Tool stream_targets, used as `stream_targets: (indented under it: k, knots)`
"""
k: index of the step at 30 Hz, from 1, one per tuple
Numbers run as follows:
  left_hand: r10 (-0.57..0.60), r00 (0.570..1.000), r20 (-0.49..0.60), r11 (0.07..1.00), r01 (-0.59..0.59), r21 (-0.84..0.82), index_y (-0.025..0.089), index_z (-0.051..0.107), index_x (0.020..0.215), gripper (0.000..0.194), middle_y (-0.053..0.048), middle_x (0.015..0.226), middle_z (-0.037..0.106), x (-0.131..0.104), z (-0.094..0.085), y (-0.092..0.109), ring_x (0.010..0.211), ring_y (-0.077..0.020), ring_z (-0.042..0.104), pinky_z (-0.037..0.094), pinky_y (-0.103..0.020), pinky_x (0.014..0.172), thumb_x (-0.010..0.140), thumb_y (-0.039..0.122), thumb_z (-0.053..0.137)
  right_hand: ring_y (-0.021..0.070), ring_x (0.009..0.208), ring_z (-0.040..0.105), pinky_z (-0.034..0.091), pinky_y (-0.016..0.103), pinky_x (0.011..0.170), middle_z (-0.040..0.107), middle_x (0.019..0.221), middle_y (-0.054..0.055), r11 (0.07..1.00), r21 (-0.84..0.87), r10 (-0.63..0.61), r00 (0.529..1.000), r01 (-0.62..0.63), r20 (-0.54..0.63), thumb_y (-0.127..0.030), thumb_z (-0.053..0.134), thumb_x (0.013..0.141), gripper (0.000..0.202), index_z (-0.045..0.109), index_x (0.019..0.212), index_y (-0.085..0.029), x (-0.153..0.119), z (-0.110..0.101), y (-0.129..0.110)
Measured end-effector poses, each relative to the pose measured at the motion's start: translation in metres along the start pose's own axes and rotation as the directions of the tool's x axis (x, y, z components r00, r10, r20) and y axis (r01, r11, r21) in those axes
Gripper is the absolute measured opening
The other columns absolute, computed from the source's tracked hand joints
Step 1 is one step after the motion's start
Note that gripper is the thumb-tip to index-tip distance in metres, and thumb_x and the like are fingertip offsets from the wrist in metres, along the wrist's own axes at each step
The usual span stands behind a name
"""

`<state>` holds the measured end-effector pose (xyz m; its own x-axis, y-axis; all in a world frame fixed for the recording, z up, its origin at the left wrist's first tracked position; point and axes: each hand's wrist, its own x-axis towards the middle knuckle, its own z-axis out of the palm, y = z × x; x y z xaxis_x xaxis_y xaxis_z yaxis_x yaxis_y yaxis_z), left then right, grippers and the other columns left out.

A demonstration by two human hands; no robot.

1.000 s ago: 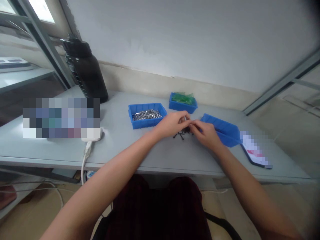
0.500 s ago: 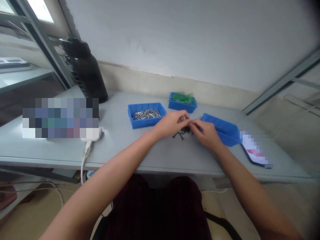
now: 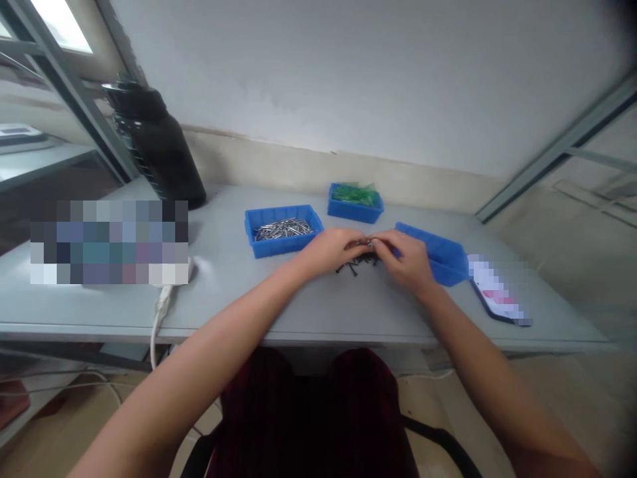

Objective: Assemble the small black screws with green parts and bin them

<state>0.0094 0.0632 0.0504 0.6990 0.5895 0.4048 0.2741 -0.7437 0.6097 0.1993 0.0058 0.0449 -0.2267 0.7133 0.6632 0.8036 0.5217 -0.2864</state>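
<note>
My left hand (image 3: 334,251) and my right hand (image 3: 405,255) meet at the fingertips over the desk, both closed in a pinch. Small shiny metal bits show between the fingers; their exact kind is too small to tell. Right below the fingertips lies a loose pile of dark screws (image 3: 353,268), partly covered by my hands. Left of my left hand stands a blue bin (image 3: 279,249) holding many silvery, nail-like metal pins (image 3: 283,229). Beside my right hand, a blue bin (image 3: 445,262) is partly hidden by that hand.
Behind my hands, a small blue bin (image 3: 354,211) holds green plastic pieces (image 3: 355,194). A phone (image 3: 500,295) lies at the right. On the left are a large dark bottle (image 3: 166,156), a blurred-out object and a white cable (image 3: 160,309). A wall closes off the back.
My left fingers have lowered and closed toward the right fingertips, and the shiny metal bits now show between them. The view has shifted slightly; the bins stay put.
</note>
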Motion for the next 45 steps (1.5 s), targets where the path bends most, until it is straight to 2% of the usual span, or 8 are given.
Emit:
stream_targets:
  k: [8,14,18,23,27,32,38,45]
  knots:
    - [-0.028,0.988,0.152,0.974,-0.008,0.228,0.018,0.071,0.1,0.023,-0.007,0.092,0.071,-0.002,-0.008,0.001,0.078,-0.0184,0.062,0.043,-0.028,0.069,0.094,0.034,0.056,0.0214,0.072,0.063,0.049,0.036,0.072,0.072,0.085,0.008,0.964,-0.233,0.082,0.979,-0.126,-0.188,-0.034,0.05,0.094,0.023,0.07,0.09,-0.023,0.004,-0.039,0.029]
    - [-0.092,0.962,0.258,0.906,-0.027,0.422,0.019,0.071,0.1,0.021,-0.009,0.097,0.068,-0.006,-0.007,-0.004,0.078,-0.0206,0.063,0.043,-0.028,0.064,0.088,0.031,0.059,0.0258,0.076,0.064,0.048,0.04,0.072,0.072,0.083,0.01,0.89,-0.437,0.168,0.984,-0.129,0.052,-0.031,0.052,0.089,0.023,0.072,0.086,-0.02,-0.006,-0.069,0.085]
    - [-0.105,0.955,0.277,0.889,-0.035,0.457,0.016,0.072,0.097,0.021,-0.01,0.097,0.067,-0.005,-0.003,-0.002,0.079,-0.0202,0.064,0.045,-0.028,0.066,0.09,0.021,0.052,0.0294,0.09,0.065,0.049,0.045,0.082,0.072,0.096,0.013,0.912,-0.391,0.162,0.985,-0.124,0.066,-0.028,0.051,0.091,0.027,0.069,0.107,-0.017,0.006,-0.055,0.065]
    - [-0.125,0.959,0.255,0.916,0.013,0.4,0.014,0.071,0.091,0.021,-0.011,0.098,0.067,-0.006,-0.003,0.002,0.081,-0.0199,0.064,0.048,-0.031,0.073,0.089,0.018,0.051,0.0272,0.1,0.063,0.049,0.041,0.089,0.071,0.104,0.011,0.968,-0.186,-0.136,0.976,0.167,0.171,-0.025,0.046,0.094,0.026,0.068,0.108,-0.022,0.041,-0.011,0.017]
    - [-0.062,0.987,0.147,0.961,0.02,0.276,0.015,0.067,0.085,0.017,-0.009,0.094,0.068,-0.003,-0.004,-0.003,0.081,-0.018,0.062,0.047,-0.03,0.075,0.089,0.018,0.05,0.025,0.097,0.063,0.049,0.039,0.089,0.071,0.099,0.01,0.977,-0.04,-0.208,0.975,0.211,0.081,-0.025,0.042,0.096,0.028,0.068,0.107,-0.02,0.041,0.015,0.009]
    - [-0.051,0.999,0.015,0.983,0.048,0.179,0.017,0.062,0.084,0.012,-0.004,0.08,0.066,0.0,-0.005,-0.004,0.071,-0.0144,0.057,0.044,-0.028,0.068,0.087,0.016,0.051,0.02,0.079,0.063,0.049,0.035,0.077,0.07,0.09,0.005,0.996,0.092,-0.024,0.997,0.017,0.07,-0.033,0.048,0.097,0.023,0.068,0.1,-0.023,0.028,0.01,0.018]
    - [-0.098,0.982,-0.164,0.988,0.115,0.101,0.017,0.062,0.09,0.012,-0.002,0.082,0.068,-0.002,-0.012,0.003,0.07,-0.0126,0.058,0.043,-0.026,0.067,0.09,0.024,0.052,0.0217,0.089,0.065,0.048,0.034,0.079,0.072,0.097,0.007,0.995,0.092,-0.059,0.982,0.043,0.181,-0.031,0.046,0.098,0.025,0.07,0.1,-0.023,0.031,0.003,0.016]
    - [-0.078,0.988,-0.137,0.982,0.099,0.16,0.018,0.063,0.095,0.015,-0.004,0.087,0.069,-0.004,-0.016,0.004,0.073,-0.0147,0.059,0.042,-0.027,0.067,0.091,0.027,0.053,0.0221,0.09,0.066,0.049,0.035,0.08,0.074,0.102,0.006,0.995,0.08,-0.068,0.971,0.051,0.229,-0.03,0.046,0.097,0.025,0.07,0.101,-0.024,0.03,0.004,0.017]
